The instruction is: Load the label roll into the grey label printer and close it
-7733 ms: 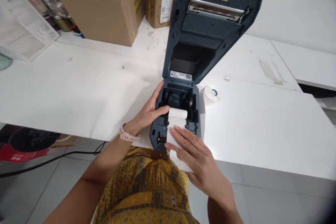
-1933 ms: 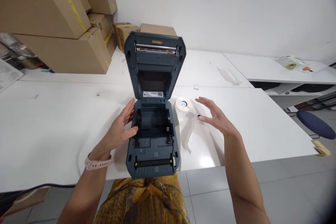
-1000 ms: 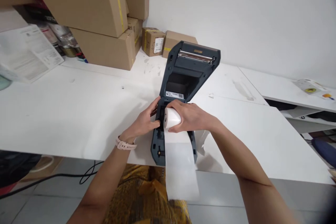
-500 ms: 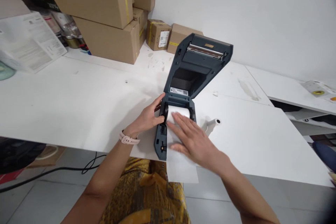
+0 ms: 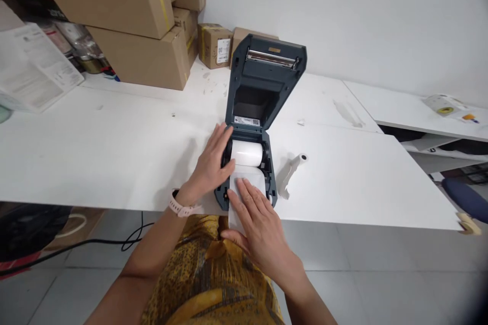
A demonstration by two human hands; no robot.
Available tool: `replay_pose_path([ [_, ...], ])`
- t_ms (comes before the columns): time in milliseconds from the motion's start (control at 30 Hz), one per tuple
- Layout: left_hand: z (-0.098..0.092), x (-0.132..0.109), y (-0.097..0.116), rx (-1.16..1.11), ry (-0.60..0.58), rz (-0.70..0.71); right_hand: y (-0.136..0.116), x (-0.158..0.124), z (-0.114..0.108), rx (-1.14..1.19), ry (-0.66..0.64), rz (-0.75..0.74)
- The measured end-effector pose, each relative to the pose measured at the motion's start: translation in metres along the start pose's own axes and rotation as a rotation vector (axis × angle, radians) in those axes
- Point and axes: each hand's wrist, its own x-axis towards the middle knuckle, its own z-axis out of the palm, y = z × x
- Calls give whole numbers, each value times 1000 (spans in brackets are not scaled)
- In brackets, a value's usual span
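Observation:
A dark label printer (image 5: 270,172) stands at the table's front edge, its lid (image 5: 267,75) tilted up and back. Inside its bay lies a white label roll (image 5: 247,153), and a strip of paper (image 5: 235,218) runs from it over the front edge. My right hand (image 5: 256,218) presses flat on that strip, fingers stretched out. At the printer's left side rests my left hand (image 5: 212,162), thumb and fingers apart, close to the roll's left end. A thin white paper core (image 5: 294,168) with a torn tail lies right of the printer.
Cardboard boxes (image 5: 141,58) are stacked at the back left, with a smaller labelled box (image 5: 215,48) beside them. A plastic-sleeved document (image 5: 36,68) leans at far left. The white table (image 5: 354,183) extends right towards a shelf unit (image 5: 438,155). A black cable (image 5: 95,241) trails below.
My right hand has slid off the roll towards me along the paper strip, uncovering the roll. My left hand has shifted its hold at the printer's side, and the camera view has moved.

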Motion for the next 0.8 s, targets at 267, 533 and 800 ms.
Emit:
replay_pose_path([
  [267, 2, -8, 48, 253, -645, 224, -7, 0, 6, -12, 50, 26],
  [533, 1, -3, 43, 192, -696, 192, -8, -8, 12, 43, 35, 51],
  [800, -3, -9, 46, 174, -642, 169, -9, -11, 6, 97, 43, 4],
])
